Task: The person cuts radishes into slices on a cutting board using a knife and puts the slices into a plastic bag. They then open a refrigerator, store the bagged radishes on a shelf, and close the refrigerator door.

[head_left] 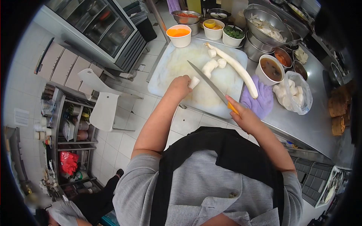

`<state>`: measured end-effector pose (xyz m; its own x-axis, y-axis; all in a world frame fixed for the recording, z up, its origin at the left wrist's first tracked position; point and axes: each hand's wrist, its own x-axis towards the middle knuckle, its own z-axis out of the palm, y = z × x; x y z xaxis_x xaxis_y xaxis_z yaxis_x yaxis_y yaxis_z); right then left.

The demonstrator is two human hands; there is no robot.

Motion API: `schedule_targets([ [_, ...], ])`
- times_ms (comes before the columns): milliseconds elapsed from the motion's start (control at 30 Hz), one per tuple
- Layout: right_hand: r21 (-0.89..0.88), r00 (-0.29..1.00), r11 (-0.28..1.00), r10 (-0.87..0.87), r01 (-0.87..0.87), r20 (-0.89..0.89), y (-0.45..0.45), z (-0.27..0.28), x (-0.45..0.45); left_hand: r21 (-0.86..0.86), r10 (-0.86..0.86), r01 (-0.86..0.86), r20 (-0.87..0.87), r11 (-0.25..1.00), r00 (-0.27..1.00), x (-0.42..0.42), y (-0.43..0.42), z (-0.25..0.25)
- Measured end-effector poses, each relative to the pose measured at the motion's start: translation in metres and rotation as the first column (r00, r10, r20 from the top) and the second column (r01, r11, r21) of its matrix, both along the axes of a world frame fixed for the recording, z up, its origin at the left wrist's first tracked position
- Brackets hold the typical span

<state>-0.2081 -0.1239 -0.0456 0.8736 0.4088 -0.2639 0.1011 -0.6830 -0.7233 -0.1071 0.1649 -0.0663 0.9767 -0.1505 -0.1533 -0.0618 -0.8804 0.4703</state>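
My right hand is closed round the orange handle of a long kitchen knife. Its blade points up and left over the white cutting board. In the fingers of my left hand is a short piece of peeled white vegetable, left of the blade. Several cut white chunks lie in a curved row beyond the knife. A long, slightly curved peeled white vegetable rests whole along the board's right side, its lower end near a purple cloth.
Behind the board stand tubs of orange liquid, lemons and green leaves. To the right are a tub of brown liquid, a bag of white chunks and a steel colander. Another person is at lower left.
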Motion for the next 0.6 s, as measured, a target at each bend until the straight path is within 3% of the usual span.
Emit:
schedule_targets([
  [33,0.048,0.951,0.995,0.072,-0.091,0.301,-0.003,-0.017,-0.003,-0.014,0.016,-0.016,-0.016,1.0,1.0,-0.001,0.001,0.0],
  [67,0.048,0.95,0.994,0.076,-0.095,0.302,-0.002,-0.012,-0.006,-0.014,0.02,-0.021,-0.015,1.0,1.0,-0.002,0.002,0.0],
  [133,-0.132,0.968,0.987,0.117,-0.089,0.222,0.004,0.007,-0.014,0.002,0.01,-0.01,0.023,1.0,1.0,-0.002,0.001,-0.001],
  [233,-0.19,0.957,0.973,0.174,-0.131,0.231,0.008,0.017,-0.019,0.062,-0.003,0.001,0.035,0.998,0.999,0.003,0.0,-0.009],
  [467,-0.201,0.97,0.969,0.18,-0.145,0.166,0.009,0.015,-0.017,0.069,-0.004,0.004,0.0,0.998,1.0,0.001,0.002,-0.004],
  [600,-0.207,0.955,0.968,0.189,-0.142,0.228,0.005,0.007,-0.018,0.045,0.013,-0.013,-0.011,0.999,1.0,-0.002,0.002,0.001],
])
